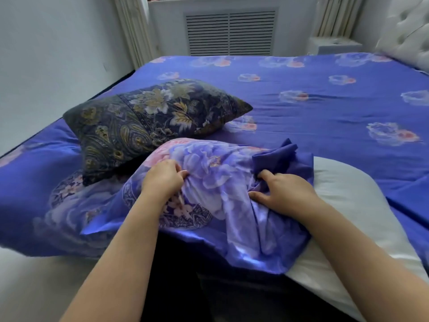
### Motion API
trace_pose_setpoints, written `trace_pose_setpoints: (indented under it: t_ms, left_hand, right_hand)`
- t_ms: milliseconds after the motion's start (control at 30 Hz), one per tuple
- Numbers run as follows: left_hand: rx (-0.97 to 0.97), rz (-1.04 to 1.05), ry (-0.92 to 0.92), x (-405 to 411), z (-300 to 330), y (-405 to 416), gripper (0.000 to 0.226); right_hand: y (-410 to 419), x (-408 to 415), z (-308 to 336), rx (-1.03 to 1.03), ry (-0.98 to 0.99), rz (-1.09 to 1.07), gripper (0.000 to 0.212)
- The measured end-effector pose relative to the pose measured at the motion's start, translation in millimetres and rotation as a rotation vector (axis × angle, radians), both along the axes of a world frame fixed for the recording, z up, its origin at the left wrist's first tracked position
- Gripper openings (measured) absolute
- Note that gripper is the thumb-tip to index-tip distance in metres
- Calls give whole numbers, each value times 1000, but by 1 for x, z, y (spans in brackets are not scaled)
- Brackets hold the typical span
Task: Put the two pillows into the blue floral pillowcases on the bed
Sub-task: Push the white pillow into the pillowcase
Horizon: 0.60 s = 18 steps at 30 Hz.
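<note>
**Both hands bunch a floral pillowcase over a white pillow**

No writing is readable. The left hand (163,178) and right hand (282,194) each clutch the blue floral pillowcase (222,182), which covers the white pillow (352,205); its long axis runs 10 to 4 o'clock. A dark paisley pillow (148,122) lies at 10 o'clock on the bed (325,108).

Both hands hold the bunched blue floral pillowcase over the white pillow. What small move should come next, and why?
Probably draw the pillowcase further right along the white pillow. Both the left hand and the right hand grip gathered fabric, yet much of the pillow lies bare.
</note>
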<state>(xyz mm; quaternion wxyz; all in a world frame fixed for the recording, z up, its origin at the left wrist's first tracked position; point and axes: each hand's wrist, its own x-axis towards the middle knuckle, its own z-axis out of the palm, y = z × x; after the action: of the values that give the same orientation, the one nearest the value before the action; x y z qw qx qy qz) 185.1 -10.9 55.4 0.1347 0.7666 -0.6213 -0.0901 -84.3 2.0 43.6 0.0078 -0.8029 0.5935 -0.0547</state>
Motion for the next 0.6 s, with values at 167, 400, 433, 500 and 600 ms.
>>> trace_pose_setpoints:
  t_ms: [167, 400, 433, 500, 600]
  left_hand:
    - [9, -75, 520, 12, 18, -2, 24]
    - [223, -194, 322, 22, 33, -4, 28]
    - [233, -209, 274, 20, 35, -4, 28]
    - [231, -230, 129, 15, 37, -6, 24]
    - [202, -226, 226, 15, 31, -9, 24]
  right_hand:
    - [-1, 4, 2, -20, 27, 50, 56]
    - [5, 2, -5, -80, -53, 54, 56]
    - [5, 1, -5, -87, -70, 53, 56]
    - [6, 1, -5, -88, -81, 51, 56]
    - [6, 4, -1, -57, -30, 47, 54]
